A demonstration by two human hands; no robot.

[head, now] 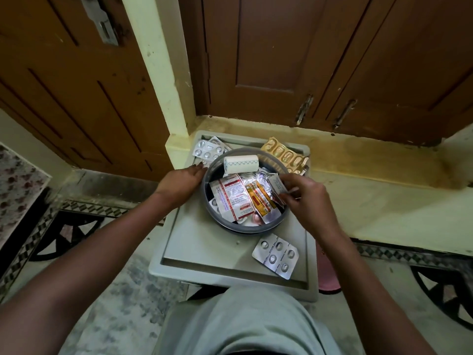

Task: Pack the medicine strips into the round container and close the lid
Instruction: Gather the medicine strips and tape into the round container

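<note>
Over the round container mid-counter, your right hand pinches a medicine strip, packing underway. Your left hand lies open, steadying the rim. Next, drop it in, then fetch the silver strip nearby; I see no lid.

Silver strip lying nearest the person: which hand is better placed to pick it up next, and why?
Probably right. The silver strip lies just under the right hand; the left hand steadies the container on the far side.
</note>
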